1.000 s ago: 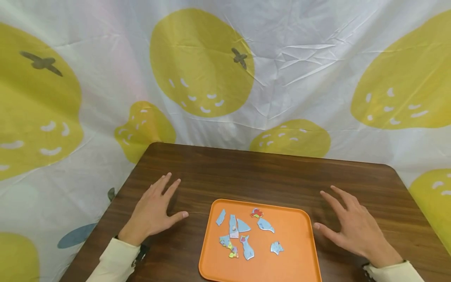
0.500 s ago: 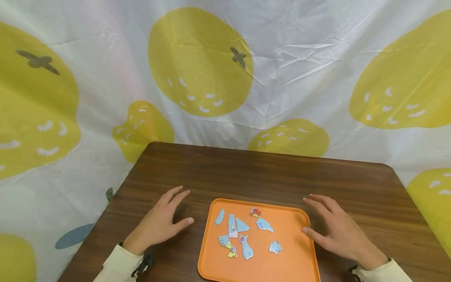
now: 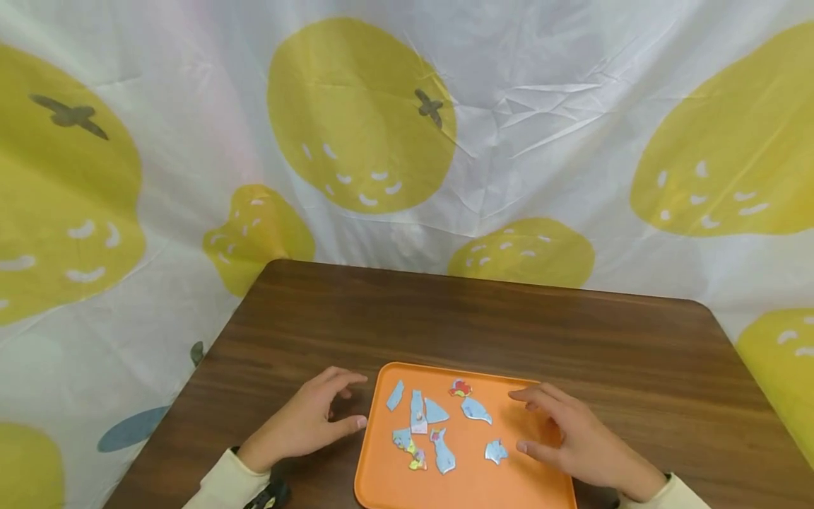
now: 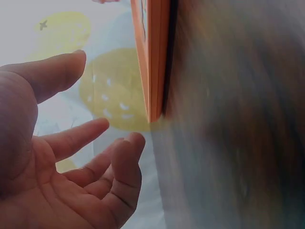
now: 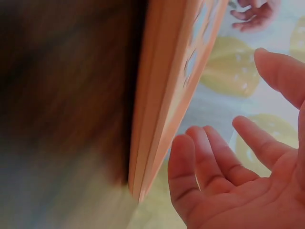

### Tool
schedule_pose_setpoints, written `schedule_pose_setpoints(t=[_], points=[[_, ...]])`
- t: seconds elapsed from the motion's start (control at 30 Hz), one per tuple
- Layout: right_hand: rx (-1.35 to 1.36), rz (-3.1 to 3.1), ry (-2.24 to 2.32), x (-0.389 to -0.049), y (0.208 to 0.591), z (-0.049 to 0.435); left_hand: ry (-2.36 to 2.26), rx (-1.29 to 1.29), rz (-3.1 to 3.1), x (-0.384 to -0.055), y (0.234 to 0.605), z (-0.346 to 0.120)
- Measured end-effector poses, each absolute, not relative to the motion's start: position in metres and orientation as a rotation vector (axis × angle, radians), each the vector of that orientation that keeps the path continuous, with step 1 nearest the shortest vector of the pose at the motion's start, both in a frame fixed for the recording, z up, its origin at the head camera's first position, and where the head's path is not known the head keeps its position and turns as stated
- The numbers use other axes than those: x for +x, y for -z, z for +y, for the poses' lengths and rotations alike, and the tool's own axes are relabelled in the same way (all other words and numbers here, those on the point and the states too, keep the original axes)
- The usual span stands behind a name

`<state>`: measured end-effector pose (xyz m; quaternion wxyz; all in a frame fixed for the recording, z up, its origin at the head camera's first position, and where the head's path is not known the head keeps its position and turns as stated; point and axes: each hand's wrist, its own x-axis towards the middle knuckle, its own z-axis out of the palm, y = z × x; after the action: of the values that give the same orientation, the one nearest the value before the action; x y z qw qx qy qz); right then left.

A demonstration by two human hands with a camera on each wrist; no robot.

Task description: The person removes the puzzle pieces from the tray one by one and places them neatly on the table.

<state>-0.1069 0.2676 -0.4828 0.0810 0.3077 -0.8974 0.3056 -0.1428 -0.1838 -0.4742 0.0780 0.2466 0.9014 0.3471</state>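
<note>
Several flat, irregular light-blue pieces, like jigsaw pieces, lie scattered on an orange tray (image 3: pixel 496 484). One small piece (image 3: pixel 461 387) is red and yellow; a jagged piece (image 3: pixel 495 452) lies on the tray's right part. My left hand (image 3: pixel 305 420) is just left of the tray's left rim, fingers loosely bent and holding nothing. Over the tray's right side hovers my right hand (image 3: pixel 575 438), its fingers relaxed, the jagged piece nearest to it. In the right wrist view that hand (image 5: pixel 238 176) has nothing between thumb and fingers.
The tray stands on a dark brown wooden table (image 3: pixel 445 318) with rounded far corners. A white curtain (image 3: pixel 496 42) printed with yellow fruit hangs behind and to the left of it.
Both hands have moved inward and nearer to me: the left to the tray's left rim, the right from beside the tray to above its right side. The pieces lie as before.
</note>
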Motion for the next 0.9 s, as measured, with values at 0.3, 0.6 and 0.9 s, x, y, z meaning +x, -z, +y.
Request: schedule_pose_setpoints(t=[0.3,0.6,0.9], points=[[1.067,-2.641,-1.144,-0.102,0.489,0.26,-1.157,0.76,2.583,-0.144,0.481,-0.173],[1.234,-2.566,-1.204,-0.107,0.505,0.257,-1.211,0.674,2.456,-0.146,0.483,-0.169],[1.328,-2.649,-1.308,-0.113,0.504,0.253,-1.279,0.632,2.357,-0.149,0.492,-0.169]])
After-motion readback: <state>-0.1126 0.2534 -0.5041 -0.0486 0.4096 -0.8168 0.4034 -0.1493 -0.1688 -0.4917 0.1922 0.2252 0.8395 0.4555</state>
